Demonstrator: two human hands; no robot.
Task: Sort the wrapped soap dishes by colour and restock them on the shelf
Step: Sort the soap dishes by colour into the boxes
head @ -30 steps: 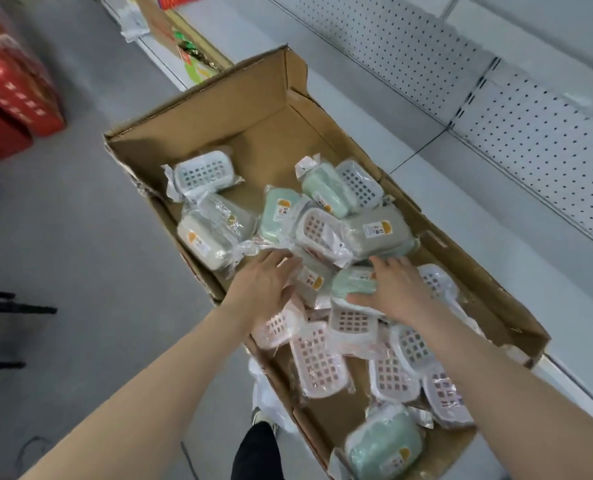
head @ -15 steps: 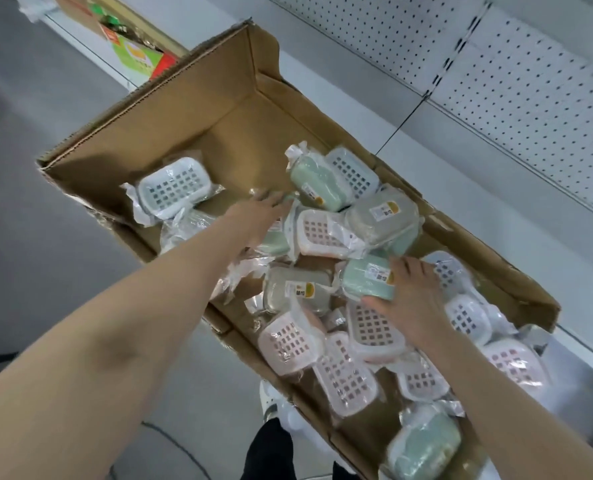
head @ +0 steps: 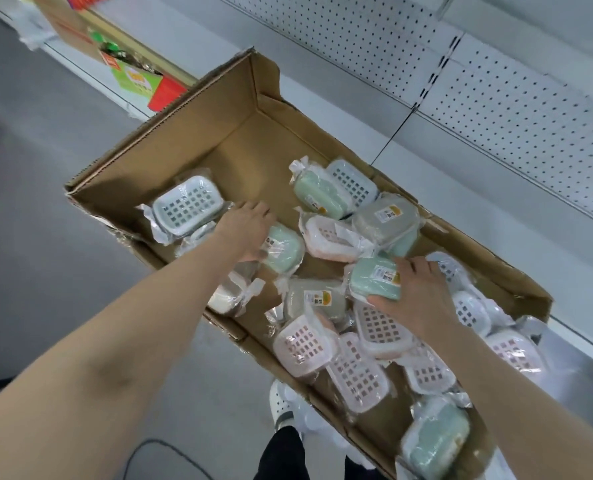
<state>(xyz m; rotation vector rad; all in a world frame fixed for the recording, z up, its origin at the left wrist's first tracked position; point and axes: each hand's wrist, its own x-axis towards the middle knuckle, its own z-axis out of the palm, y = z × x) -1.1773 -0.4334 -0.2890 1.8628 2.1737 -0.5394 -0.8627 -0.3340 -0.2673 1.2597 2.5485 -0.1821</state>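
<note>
An open cardboard box [head: 198, 133] holds several wrapped soap dishes in green, pink, white and grey. My left hand [head: 250, 230] reaches into the middle of the box with fingers stretched out. Its thumb touches the left edge of a green dish [head: 286, 249]. My right hand [head: 418, 292] grips another green dish [head: 371, 278], thumb under its near edge and fingers over the top. A white dish [head: 187, 206] lies at the far left. Pink dishes [head: 305, 344] are piled at the near end. A grey dish [head: 385, 216] and a third green dish [head: 319, 192] sit near the right wall.
The box rests beside a white shelf board [head: 496, 220] with a perforated back panel [head: 513, 109]. Further along the shelf stand coloured cartons [head: 136, 77]. Grey floor [head: 63, 271] lies left of the box. My shoe [head: 281, 400] shows under the box's near edge.
My left hand has moved deeper into the box, from the grey dishes to the green dish in the middle. My right hand has closed round the green dish it was reaching over.
</note>
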